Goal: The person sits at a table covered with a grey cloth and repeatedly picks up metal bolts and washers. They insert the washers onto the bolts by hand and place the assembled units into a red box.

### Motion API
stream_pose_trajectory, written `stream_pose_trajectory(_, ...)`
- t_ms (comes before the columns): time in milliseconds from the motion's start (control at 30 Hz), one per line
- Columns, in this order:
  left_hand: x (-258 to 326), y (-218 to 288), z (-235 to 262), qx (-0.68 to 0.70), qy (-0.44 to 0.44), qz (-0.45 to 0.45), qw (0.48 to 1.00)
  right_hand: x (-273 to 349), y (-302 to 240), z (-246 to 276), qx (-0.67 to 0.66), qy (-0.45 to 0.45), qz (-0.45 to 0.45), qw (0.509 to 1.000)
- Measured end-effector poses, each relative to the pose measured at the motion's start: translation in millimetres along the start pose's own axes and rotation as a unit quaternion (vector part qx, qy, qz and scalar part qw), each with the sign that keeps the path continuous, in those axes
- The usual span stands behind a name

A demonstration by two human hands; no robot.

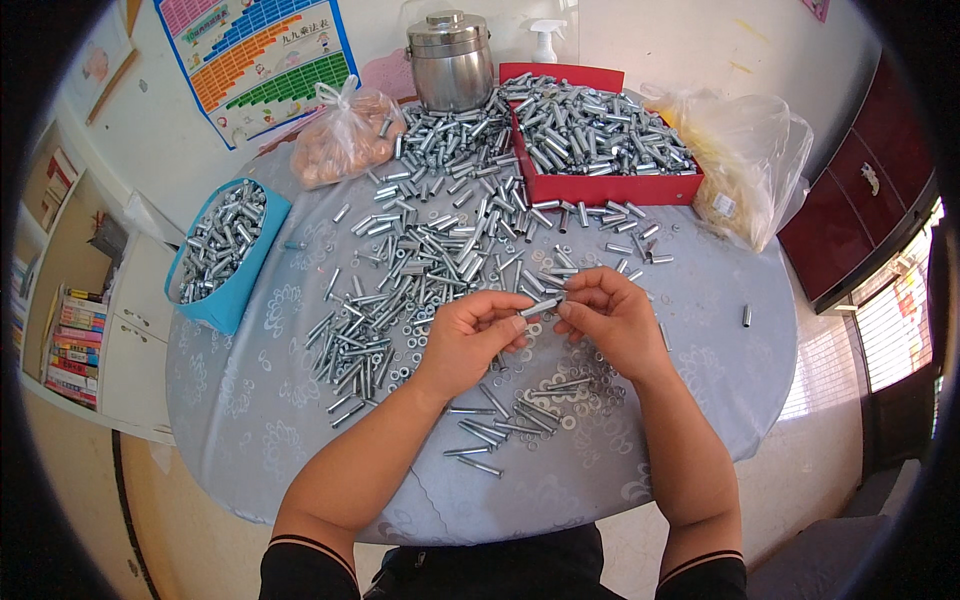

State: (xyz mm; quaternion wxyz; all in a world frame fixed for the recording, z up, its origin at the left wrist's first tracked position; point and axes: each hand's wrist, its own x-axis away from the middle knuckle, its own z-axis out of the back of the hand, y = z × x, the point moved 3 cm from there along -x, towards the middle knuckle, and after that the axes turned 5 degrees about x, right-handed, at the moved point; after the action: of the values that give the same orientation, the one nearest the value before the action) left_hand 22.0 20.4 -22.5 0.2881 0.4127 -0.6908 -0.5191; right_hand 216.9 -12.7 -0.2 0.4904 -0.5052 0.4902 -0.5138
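Note:
Between the thumb and fingers of my left hand [475, 335] is a silver expansion bolt [541, 306], lying nearly level above the table. My right hand [607, 318] is closed in a pinch at its right end; any small nut or washer there is hidden by the fingertips. Below my hands lie several loose long bolts [483, 432] and a scatter of flat washers [568, 422]. To the left of my left hand spreads a heap of bolts [375, 330], with small nuts and rings along its edge. Metal sleeves [450, 235] are piled farther back.
A red box [620, 188] heaped with metal sleeves stands at the back right, beside a clear plastic bag [755, 150]. A blue box [240, 300] of sleeves sits at left. Behind are a tied bag of round brown things [345, 140] and a steel pot [450, 70].

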Motion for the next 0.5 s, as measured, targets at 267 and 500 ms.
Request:
stream_pose_trajectory(267,-1.1,0.1,0.7,0.002,0.003,0.009,1.0,-3.4,6.6,-0.7,0.021,-0.02,0.014,0.999)
stream_pose_trajectory(500,-1.1,1.6,6.5,0.046,0.048,-0.018,0.998,-3.6,-6.0,0.8,0.163,0.03,0.046,0.985)
